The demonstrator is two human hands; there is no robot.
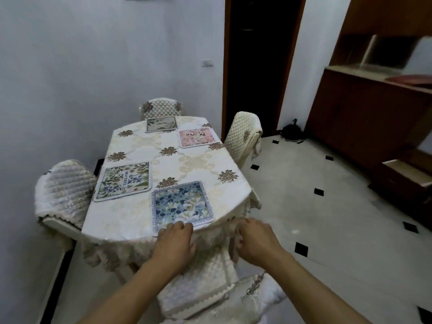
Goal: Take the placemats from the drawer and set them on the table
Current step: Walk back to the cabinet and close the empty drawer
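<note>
Four placemats lie flat on the cloth-covered table [140, 216]. The blue floral placemat [181, 204] is at the near edge, a green floral placemat [124, 181] at the left, a pink placemat [196, 137] at the far right and a cream placemat [161, 124] at the far end. My left hand [174, 244] rests with bent fingers on the blue mat's near edge. My right hand [254, 240] hovers by the table's near right rim, fingers loosely curled and holding nothing. The wooden drawer [406, 175] stands pulled open low on the right.
Quilted covered chairs stand around the table: one chair below my hands [201, 293], a left chair [63, 190], a far chair [161, 108] and a right chair [245, 136]. A wooden cabinet [364, 113] lines the right wall. A dark doorway [257, 54] is behind, and tiled floor [315, 206] lies to the right.
</note>
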